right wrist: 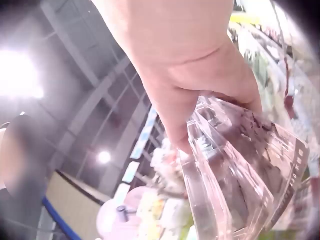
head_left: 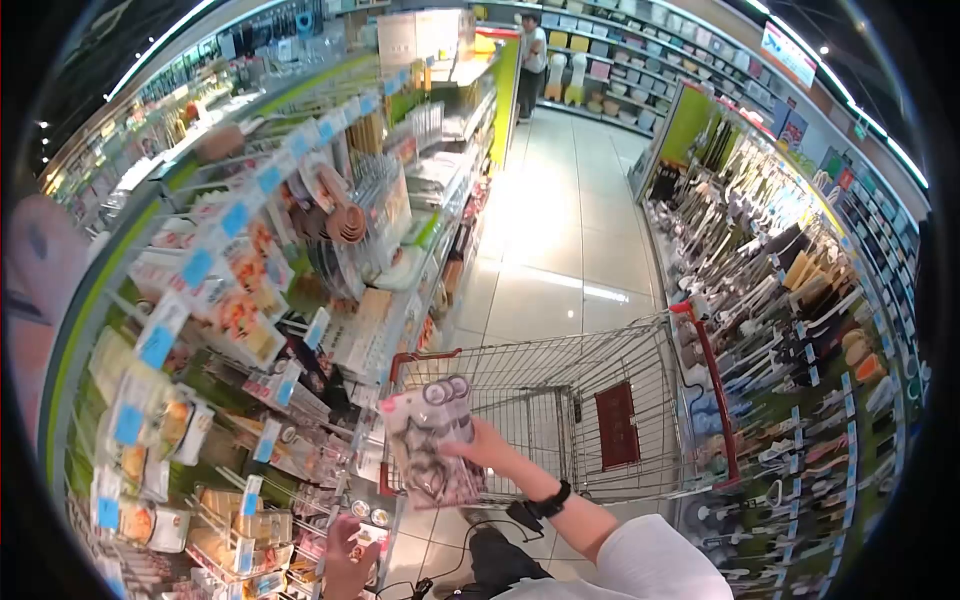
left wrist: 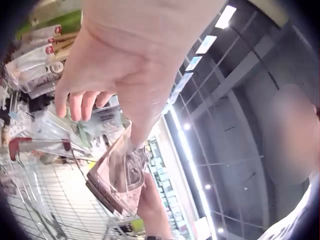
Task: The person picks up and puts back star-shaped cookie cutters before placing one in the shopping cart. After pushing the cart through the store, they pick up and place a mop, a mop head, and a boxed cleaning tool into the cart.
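My right hand (head_left: 482, 447) grips a small stack of blister packs (head_left: 430, 440) by the side, over the near left corner of the shopping cart. The packs have pink printed cards under clear plastic, with grey metallic shapes showing through. In the right wrist view, the thumb lies on one side of the clear blister packs (right wrist: 250, 175) and the fingers go behind them. My left hand (head_left: 348, 556) is low beside the left shelf, fingers loosely bent, with nothing in its grasp. In the left wrist view, the left hand (left wrist: 125, 65) overlaps the top of the packs.
A wire shopping cart (head_left: 520, 400) with red corner pieces stands across the aisle. Hanging packaged goods (head_left: 240, 310) fill the left rack, its hooks sticking out. Utensils hang on the right rack (head_left: 790, 290). The tiled floor (head_left: 560, 200) leads to a person (head_left: 532, 65) near the far shelves.
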Demonstrator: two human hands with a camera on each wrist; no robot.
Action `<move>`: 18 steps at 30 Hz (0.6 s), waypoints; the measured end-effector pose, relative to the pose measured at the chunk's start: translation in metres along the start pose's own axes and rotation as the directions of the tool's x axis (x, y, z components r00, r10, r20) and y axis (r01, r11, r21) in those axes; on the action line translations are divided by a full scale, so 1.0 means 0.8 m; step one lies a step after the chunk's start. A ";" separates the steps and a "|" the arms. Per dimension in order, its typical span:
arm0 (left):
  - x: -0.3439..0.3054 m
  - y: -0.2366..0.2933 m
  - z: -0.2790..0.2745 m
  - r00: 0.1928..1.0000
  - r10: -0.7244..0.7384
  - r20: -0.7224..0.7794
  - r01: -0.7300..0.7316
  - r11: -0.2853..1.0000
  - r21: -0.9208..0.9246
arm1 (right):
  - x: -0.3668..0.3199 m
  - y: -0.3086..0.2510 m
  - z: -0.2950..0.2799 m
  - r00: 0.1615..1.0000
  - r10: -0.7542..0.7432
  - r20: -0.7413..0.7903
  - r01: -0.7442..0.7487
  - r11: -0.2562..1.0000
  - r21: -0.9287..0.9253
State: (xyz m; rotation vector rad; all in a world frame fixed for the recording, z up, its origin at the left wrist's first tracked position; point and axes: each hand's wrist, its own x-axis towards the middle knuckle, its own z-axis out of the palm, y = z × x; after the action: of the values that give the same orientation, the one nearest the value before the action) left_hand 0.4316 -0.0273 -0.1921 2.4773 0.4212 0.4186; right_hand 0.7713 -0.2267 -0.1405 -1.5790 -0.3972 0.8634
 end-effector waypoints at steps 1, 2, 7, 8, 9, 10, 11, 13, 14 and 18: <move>0.036 0.075 -0.027 0.979 -0.195 -0.053 0.136 0.829 -0.543 | -0.032 -0.026 0.023 1.000 -0.026 0.001 0.026 1.000 -0.008; 0.039 0.105 -0.051 0.955 -0.290 0.066 0.260 0.707 -0.657 | -0.061 -0.047 0.048 0.996 -0.069 0.062 0.074 0.995 -0.067; -0.079 0.017 -0.029 0.864 -0.407 0.296 0.344 0.049 -0.938 | -0.189 -0.083 0.203 0.934 -0.242 0.262 0.236 0.970 0.056; -0.093 0.096 -0.093 0.865 -0.460 0.200 0.340 0.245 -0.908 | -0.204 -0.073 0.231 0.914 -0.316 0.254 0.320 0.947 0.029; -0.112 0.117 -0.135 0.757 -0.515 0.402 0.449 -0.037 -0.893 | -0.220 -0.066 0.258 0.907 -0.331 0.259 0.319 0.944 0.091; -0.132 0.161 -0.179 0.776 -0.565 0.281 0.491 0.259 -0.832 | -0.236 -0.060 0.282 0.903 -0.334 0.270 0.325 0.942 0.077; -0.155 0.194 -0.206 0.798 -0.582 0.156 0.513 0.522 -0.681 | -0.252 -0.056 0.306 0.899 -0.334 0.283 0.330 0.942 0.063; -0.226 0.149 -0.196 0.757 -0.653 0.013 0.486 0.549 -0.680 | -0.286 -0.054 0.345 0.882 -0.249 0.401 0.168 0.959 0.227; -0.252 0.146 -0.204 0.735 -0.678 0.003 0.473 0.510 -0.718 | -0.297 -0.050 0.360 0.853 -0.270 0.447 0.192 0.958 0.211; -0.386 0.075 -0.192 0.723 -0.690 0.041 0.371 0.337 -0.865 | -0.331 -0.035 0.417 0.738 -0.359 0.571 0.416 0.909 0.035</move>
State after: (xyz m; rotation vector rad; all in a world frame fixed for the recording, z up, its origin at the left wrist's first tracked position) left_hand 0.1068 -0.1171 -0.0984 1.1753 0.9152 0.5808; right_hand 0.3629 -0.1698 -0.0306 -1.2224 -1.1765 0.9802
